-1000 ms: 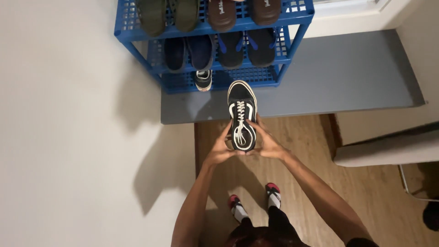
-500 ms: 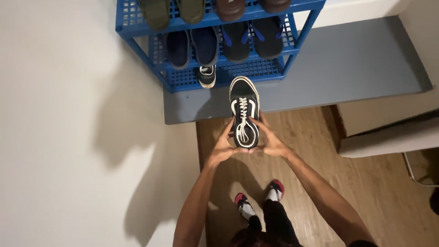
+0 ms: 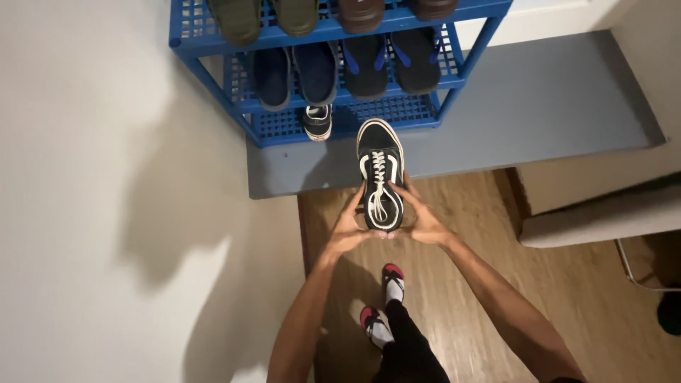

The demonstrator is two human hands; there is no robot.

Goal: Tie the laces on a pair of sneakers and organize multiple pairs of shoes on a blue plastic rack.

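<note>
Blue shoe rack stocked with sandals (lone sneaker lowest); left hand, right hand cupping black laced sneaker, toe rackward.

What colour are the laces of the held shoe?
White laces, on a black shoe; head view.
</note>
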